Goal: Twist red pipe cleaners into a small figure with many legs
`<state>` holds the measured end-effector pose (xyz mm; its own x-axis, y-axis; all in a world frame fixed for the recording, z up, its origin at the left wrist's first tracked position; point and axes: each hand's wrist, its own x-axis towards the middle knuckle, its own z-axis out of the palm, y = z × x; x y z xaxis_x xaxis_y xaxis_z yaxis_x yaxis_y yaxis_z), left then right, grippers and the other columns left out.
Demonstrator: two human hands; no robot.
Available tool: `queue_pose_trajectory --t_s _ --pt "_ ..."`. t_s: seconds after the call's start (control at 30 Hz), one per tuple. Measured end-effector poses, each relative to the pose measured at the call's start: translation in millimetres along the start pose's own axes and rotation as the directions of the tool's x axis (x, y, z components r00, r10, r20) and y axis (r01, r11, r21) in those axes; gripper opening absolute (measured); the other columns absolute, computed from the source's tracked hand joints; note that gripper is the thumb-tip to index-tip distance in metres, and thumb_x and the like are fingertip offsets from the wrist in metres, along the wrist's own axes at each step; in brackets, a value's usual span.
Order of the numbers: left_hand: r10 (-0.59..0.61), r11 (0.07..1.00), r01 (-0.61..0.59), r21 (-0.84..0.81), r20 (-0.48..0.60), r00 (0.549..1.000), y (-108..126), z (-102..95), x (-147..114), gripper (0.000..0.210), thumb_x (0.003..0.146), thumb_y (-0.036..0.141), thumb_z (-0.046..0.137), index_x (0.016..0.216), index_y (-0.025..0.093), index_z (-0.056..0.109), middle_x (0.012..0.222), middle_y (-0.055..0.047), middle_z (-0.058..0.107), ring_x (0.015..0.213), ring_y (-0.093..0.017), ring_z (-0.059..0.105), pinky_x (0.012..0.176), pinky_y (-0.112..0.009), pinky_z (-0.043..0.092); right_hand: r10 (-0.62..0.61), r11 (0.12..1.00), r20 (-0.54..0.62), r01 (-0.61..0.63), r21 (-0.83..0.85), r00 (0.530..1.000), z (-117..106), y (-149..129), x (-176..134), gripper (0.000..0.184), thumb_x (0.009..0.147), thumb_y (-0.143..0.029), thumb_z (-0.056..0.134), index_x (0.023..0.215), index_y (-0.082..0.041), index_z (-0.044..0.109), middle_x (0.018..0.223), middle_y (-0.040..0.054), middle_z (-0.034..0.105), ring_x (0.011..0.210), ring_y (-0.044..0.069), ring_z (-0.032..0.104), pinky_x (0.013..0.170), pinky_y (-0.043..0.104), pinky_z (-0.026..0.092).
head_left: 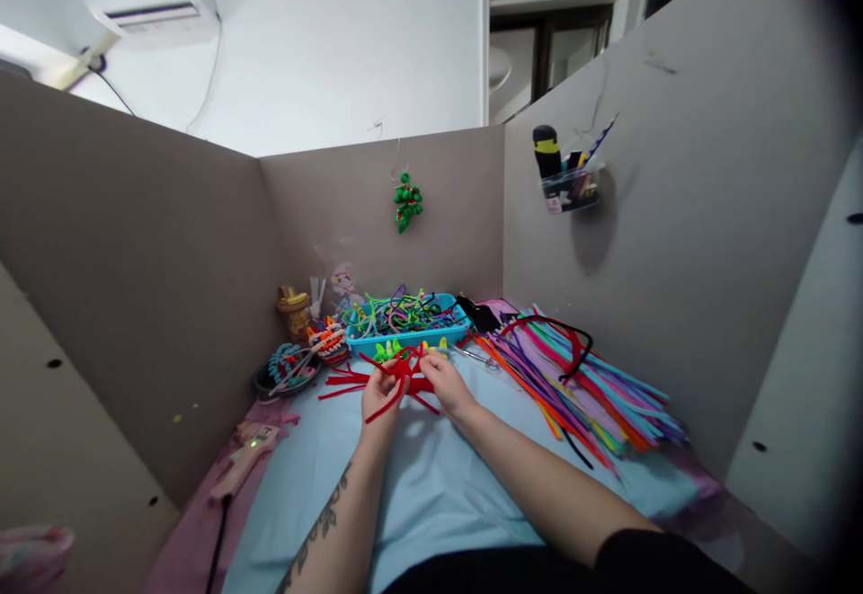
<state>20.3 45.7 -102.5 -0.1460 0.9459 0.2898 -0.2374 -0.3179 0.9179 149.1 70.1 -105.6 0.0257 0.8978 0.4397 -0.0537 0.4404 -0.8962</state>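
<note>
Both hands are raised over the middle of a light blue cloth, close together. My left hand (381, 394) is closed around the middle of a bunch of red pipe cleaners (404, 367), whose ends splay out in several directions. At the upper right of that bunch, the fingers of my right hand (442, 381) pinch one of the red stems. More loose red pipe cleaners (342, 380) lie on the cloth behind and to the left of my hands. Just beyond are small green and yellow pipe-cleaner pieces (387, 350), partly hidden.
A blue tray (408, 339) of tangled pipe cleaners stands behind. Many coloured pipe cleaners (580, 387) spread at right, beside scissors (477, 357). At left are a dark bowl (289, 385), a pink power strip (246, 461) and a cup (294, 311). Grey partitions (378, 252) enclose the desk.
</note>
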Motion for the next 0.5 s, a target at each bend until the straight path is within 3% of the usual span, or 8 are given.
queue_pose_trajectory --t_s 0.13,0.23,0.37,0.5 --pt "-0.061 0.997 0.060 -0.046 -0.034 0.998 4.3 -2.0 0.1 0.045 0.056 0.031 0.076 0.094 0.015 0.058 0.078 -0.006 0.070 0.074 -0.019 0.065 0.072 -0.029 0.046 -0.167 0.956 -0.093 0.138 -0.257 0.982 -18.7 -1.6 8.7 0.022 0.078 -0.035 0.049 0.066 -0.019 0.060 0.077 0.0043 0.056 0.079 0.019 0.052 0.077 0.033 0.041" --pt "-0.069 0.997 0.067 -0.048 -0.040 0.997 2.0 -4.1 1.6 0.041 0.056 0.030 0.076 0.091 0.015 0.059 0.079 -0.005 0.070 0.077 -0.018 0.064 0.073 -0.028 0.045 -0.224 0.929 -0.104 0.180 -0.322 0.969 -28.2 -3.2 10.8 0.012 0.074 -0.026 0.052 0.080 -0.020 0.061 0.078 0.0032 0.057 0.073 0.018 0.052 0.071 0.031 0.043" --pt "-0.109 0.993 0.110 -0.052 0.024 0.994 -1.0 -4.9 0.1 0.040 0.057 0.030 0.076 0.091 0.016 0.061 0.081 -0.006 0.069 0.078 -0.018 0.063 0.074 -0.029 0.045 -0.289 0.892 0.006 0.271 -0.362 0.957 -30.7 -4.5 8.8 0.030 0.074 -0.016 0.047 0.100 -0.023 0.061 0.086 0.0036 0.059 0.076 0.017 0.053 0.076 0.031 0.043" --pt "-0.174 0.971 0.198 -0.133 0.168 0.970 0.4 -3.1 -4.7 0.042 0.056 0.026 0.078 0.093 0.015 0.061 0.081 -0.006 0.069 0.076 -0.016 0.063 0.076 -0.028 0.044 -0.278 0.887 0.060 0.280 -0.369 0.959 -32.3 -3.7 9.2 0.034 0.074 -0.011 0.043 0.097 -0.024 0.064 0.089 0.0040 0.060 0.080 0.017 0.055 0.076 0.031 0.043"
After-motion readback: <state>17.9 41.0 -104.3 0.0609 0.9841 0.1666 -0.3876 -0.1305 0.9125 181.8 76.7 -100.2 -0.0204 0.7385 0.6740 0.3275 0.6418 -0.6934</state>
